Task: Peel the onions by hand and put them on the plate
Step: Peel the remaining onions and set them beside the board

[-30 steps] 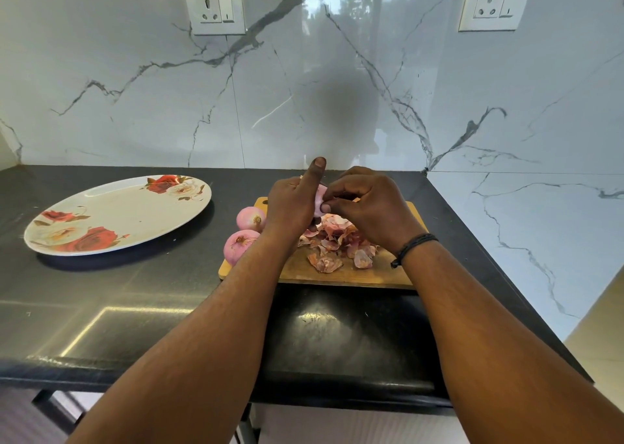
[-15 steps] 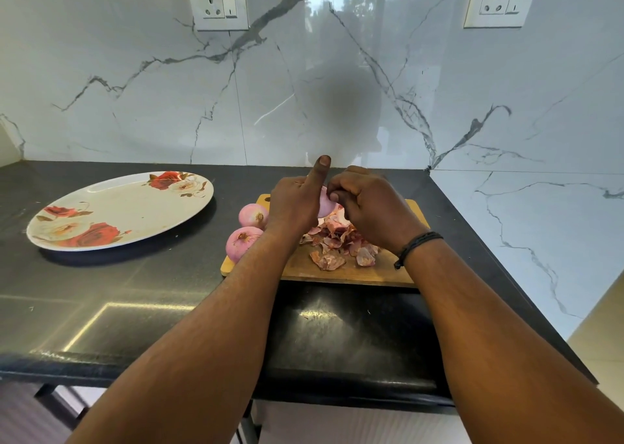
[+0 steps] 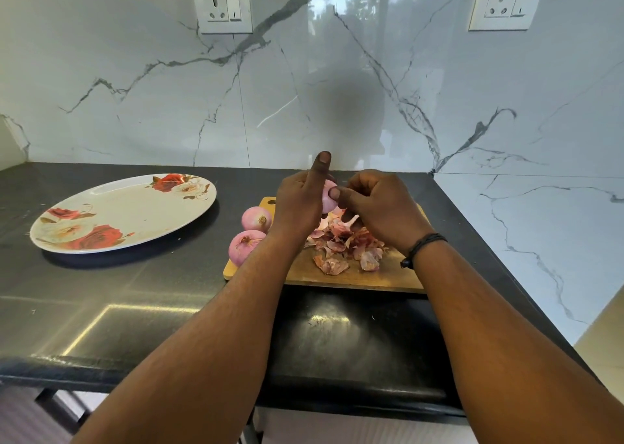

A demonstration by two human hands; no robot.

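My left hand (image 3: pixel 299 203) grips a pale pink onion (image 3: pixel 328 200) above the wooden cutting board (image 3: pixel 354 276), its index finger pointing up. My right hand (image 3: pixel 378 207) has its fingers curled against the same onion, the thumb tip pressing on its skin. Most of the onion is hidden between the two hands. Two more pink onions (image 3: pixel 256 219) (image 3: pixel 243 246) lie at the board's left edge. A heap of onion peels (image 3: pixel 344 246) lies on the board under my hands. The oval white plate (image 3: pixel 128 212) with red roses sits to the left with nothing on it.
The black countertop (image 3: pixel 152 291) ends at a front edge near me and at a marble side wall (image 3: pixel 540 234) on the right. Two wall sockets (image 3: pixel 223 6) (image 3: pixel 506 1) sit high on the marble backsplash.
Both hands have lifted the onion slightly off the peel heap. My right thumb has shifted onto the onion's near side. The onions on the board and the plate have not moved.
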